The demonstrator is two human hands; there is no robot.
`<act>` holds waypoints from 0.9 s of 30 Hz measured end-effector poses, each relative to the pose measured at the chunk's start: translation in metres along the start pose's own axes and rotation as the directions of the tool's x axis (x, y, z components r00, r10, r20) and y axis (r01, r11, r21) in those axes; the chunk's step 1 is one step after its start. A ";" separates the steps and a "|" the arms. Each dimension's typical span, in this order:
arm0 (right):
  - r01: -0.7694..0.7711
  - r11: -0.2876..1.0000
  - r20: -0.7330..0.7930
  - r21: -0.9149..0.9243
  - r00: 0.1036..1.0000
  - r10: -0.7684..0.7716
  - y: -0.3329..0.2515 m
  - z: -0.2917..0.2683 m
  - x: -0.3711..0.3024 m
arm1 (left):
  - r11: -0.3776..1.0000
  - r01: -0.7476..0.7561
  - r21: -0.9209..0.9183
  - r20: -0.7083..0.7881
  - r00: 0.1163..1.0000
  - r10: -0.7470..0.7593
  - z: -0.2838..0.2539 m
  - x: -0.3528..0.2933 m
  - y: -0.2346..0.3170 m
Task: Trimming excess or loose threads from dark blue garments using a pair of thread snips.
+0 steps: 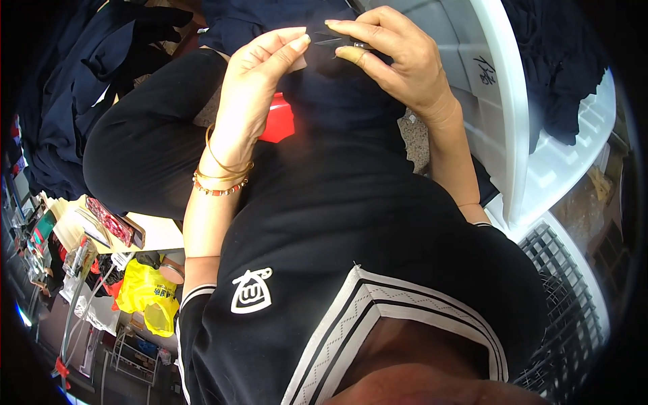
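My left hand point(253, 84) is raised over my lap, its thumb and fingers pinching a small pale tag point(299, 63) on a dark navy garment point(337, 101). My right hand point(391, 57) holds small metal thread snips point(337, 42), their tips pointing left toward the tag, close to my left fingertips. The garment lies across my lap between both hands. Gold bangles and a beaded bracelet point(219, 177) circle my left wrist. A red object point(279, 121) shows beneath the left hand, partly hidden.
A white plastic bin point(503, 101) stands at my right with dark clothes draped over it, and a white grid basket point(567, 290) below it. A heap of navy garments point(74, 81) lies at the left. A yellow bag point(148, 297) and clutter sit at the lower left.
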State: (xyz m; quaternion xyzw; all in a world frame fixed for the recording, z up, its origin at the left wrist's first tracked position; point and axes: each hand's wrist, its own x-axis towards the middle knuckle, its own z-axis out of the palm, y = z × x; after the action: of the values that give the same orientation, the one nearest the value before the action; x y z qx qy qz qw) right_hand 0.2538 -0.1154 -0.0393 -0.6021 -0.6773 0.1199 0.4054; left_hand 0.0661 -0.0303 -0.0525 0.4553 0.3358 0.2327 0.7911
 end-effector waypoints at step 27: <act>-0.043 0.977 -0.043 0.210 0.998 0.053 -0.001 -0.006 0.002 | 0.999 0.001 -0.054 -0.031 1.000 -0.003 0.005 0.000 0.001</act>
State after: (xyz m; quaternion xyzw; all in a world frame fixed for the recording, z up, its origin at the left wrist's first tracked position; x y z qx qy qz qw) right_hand 0.2576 -0.1157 -0.0337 -0.5752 -0.6362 0.1854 0.4796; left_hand 0.0699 -0.0322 -0.0498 0.4297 0.3420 0.2481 0.7980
